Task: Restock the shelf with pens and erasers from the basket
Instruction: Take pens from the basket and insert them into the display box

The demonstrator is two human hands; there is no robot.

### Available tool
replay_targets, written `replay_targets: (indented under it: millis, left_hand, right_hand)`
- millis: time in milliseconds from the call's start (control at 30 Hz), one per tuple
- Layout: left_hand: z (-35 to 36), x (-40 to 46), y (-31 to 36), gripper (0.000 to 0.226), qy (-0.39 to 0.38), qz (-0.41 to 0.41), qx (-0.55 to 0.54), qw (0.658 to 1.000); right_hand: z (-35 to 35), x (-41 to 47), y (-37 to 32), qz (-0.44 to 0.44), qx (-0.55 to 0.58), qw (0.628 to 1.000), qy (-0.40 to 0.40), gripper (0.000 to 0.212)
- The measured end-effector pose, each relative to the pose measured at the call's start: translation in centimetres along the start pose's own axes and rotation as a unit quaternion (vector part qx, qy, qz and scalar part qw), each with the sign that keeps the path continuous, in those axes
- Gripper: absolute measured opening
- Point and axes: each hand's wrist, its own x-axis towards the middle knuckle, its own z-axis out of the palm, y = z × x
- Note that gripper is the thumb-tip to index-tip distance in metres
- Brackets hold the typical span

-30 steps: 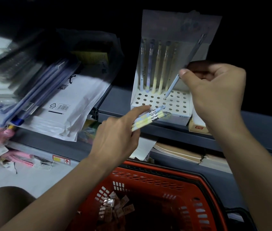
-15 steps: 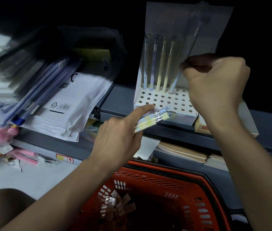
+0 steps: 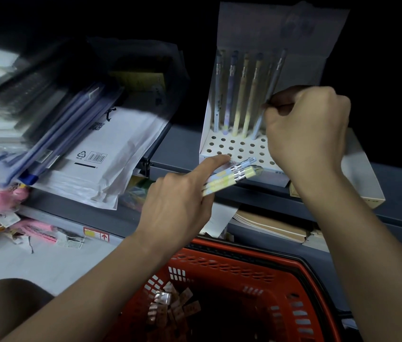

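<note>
At a dim stationery shelf (image 3: 219, 193), the right hand (image 3: 308, 129) pinches a pale blue pen (image 3: 270, 95) standing in a white perforated cardboard display stand (image 3: 234, 146). The left hand (image 3: 177, 201) grips a bundle of pastel pens (image 3: 232, 176), forefinger extended. Below, wrapped erasers (image 3: 170, 307) lie in a red plastic basket (image 3: 269, 275).

To my far left, a slanting pile of plastic folders (image 3: 47, 134) leans over white padded envelopes (image 3: 101, 164) printed with a barcode. Below them, pink packaged items (image 3: 0, 206) lie at the left edge. Brown-covered notebooks (image 3: 271, 225) are stacked on the lower level, right of centre, beside a loose white paper (image 3: 219, 220).
</note>
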Motion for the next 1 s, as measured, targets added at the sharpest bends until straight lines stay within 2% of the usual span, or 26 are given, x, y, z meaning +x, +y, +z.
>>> replay_targets:
  millis: [400,600,733,800,833,933,1000]
  left_hand:
    - [0.1,0.0,0.0,0.061,0.010,0.020,0.010,1.000]
    - [-0.2,0.1,-0.1,0.056,0.008,-0.006,-0.046,0.999]
    - [-0.3,0.3,-0.7,0.024,-0.004,-0.040,-0.148,0.988]
    - [-0.4,0.5,-0.6,0.024,-0.006,-0.086,-0.273,0.958]
    - [-0.6,0.6,-0.4,0.025,-0.013,-0.117,-0.349,0.930]
    - [-1.7,0.9,-0.1,0.027,-0.069,-0.202,-0.568,0.795]
    - [-2.5,1.0,0.1,0.031,-0.115,-0.217,-0.648,0.721]
  right_hand:
    - [1.2,-1.0,0.6,-0.051,-0.115,0.991,-0.037,0.019]
    - [0.5,-1.6,0.6,-0.087,-0.059,0.994,-0.031,0.016]
    - [0.0,-2.8,0.2,-0.111,-0.005,0.994,-0.016,0.013]
    - [-0.2,-3.5,0.0,-0.122,0.025,0.992,-0.018,0.009]
    - [-0.3,-3.8,-0.2,-0.125,0.039,0.991,-0.026,0.008]
    - [-0.5,-4.9,-0.5,-0.126,0.086,0.984,-0.095,0.007]
    - [-0.5,-5.7,-0.6,-0.119,0.114,0.974,-0.154,0.008]
